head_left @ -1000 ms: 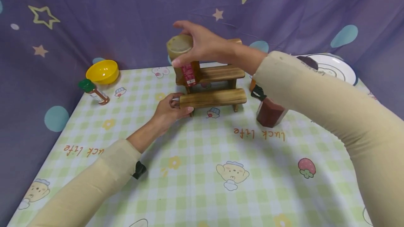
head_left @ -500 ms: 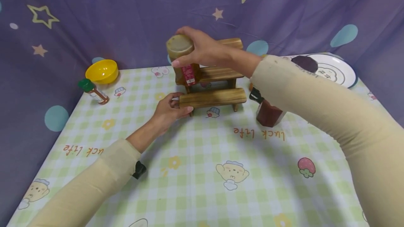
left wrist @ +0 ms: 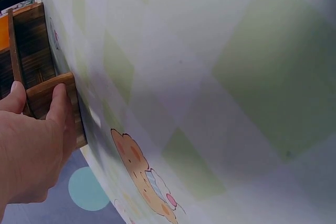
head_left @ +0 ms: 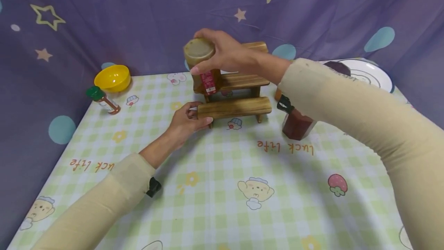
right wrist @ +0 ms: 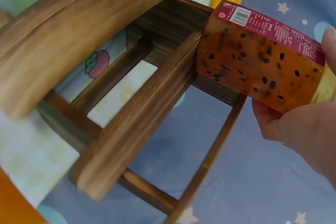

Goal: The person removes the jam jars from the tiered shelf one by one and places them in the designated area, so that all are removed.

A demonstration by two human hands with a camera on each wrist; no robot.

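My left hand (head_left: 185, 122) grips the left end of the lowest step of a small wooden tiered stand (head_left: 236, 107). In the left wrist view its fingers (left wrist: 60, 103) lie along the stand's side. My right hand (head_left: 225, 51) holds a glass jar (head_left: 208, 78) near its top, thumb on the near side and fingers behind. Orange jam with black seeds fills the jar (right wrist: 257, 59), which has a dark pink label with a barcode. Its base is right at the left end of the middle step (right wrist: 152, 108). The lid is partly hidden by the hand in the right wrist view.
At the back left are a yellow bowl (head_left: 112, 78) and a green-capped shaker (head_left: 107, 103). A dark red container (head_left: 298, 126) stands right of the stand, partly under my right forearm. Farther right, a white plate (head_left: 367, 76) lies beside a dark rounded object (head_left: 336, 68).
The raised fingers of my right hand have come down around the jar's top. The jar, the stand and my left hand have stayed in place.
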